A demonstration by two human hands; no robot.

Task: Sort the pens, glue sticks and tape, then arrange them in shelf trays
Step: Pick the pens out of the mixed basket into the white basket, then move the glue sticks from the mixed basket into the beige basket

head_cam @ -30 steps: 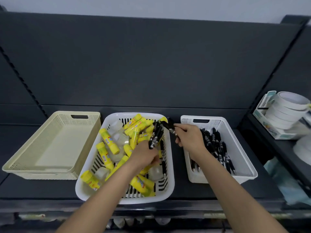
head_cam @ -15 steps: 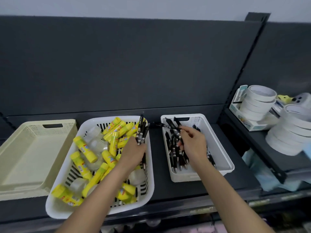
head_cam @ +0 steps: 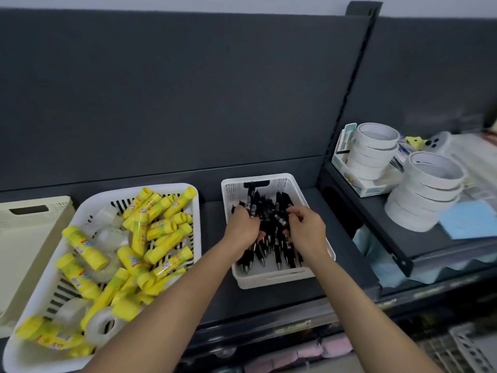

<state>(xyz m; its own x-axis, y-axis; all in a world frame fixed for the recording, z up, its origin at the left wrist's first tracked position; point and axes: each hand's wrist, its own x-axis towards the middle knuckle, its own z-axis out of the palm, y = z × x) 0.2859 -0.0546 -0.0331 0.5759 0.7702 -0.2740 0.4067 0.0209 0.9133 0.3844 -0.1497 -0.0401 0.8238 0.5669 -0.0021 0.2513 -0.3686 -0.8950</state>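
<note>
A: Hands?
B: Down in the pen tray [head_cam: 271, 279], near each other but apart. Left hand [head_cam: 243, 224] curled round a bunch of pens [head_cam: 269, 211], one pen standing up toward 12 o'clock. Right hand [head_cam: 308, 231] bent-fingered, pinching a pen in the pile.

A: Around them?
B: Just beside the pen tray at 9 o'clock, a big basket [head_cam: 47, 286] heaped with glue sticks [head_cam: 86, 247] and clear tape rolls [head_cam: 100, 325], all mixed. Farther out at 9 o'clock, a cream tray [head_cam: 24, 246], cut off by the edge. Off at 2 o'clock, past a dark upright [head_cam: 363, 12], two white tape stacks [head_cam: 427, 192], the far one in a pale box [head_cam: 373, 188]. A blue sheet [head_cam: 469, 220] just beside the near one, at 4 o'clock.

A: Anything in the way?
B: Hands and wrists over the middle of the pile, with only clips and tips showing.

A: Materials?
B: Plastic all round. Pen tray white, pin-holed near the rim, a slot handle in the far wall. Basket white, long slots in the floor. Pens black with silver tips aimed at 6 o'clock. Glue sticks yellow and round. Shelf [head_cam: 212, 238] matte dark grey.

A: Writing?
B: Red and blue print on the glue labels, pale bands on the pens, all too blurred to read.
</note>
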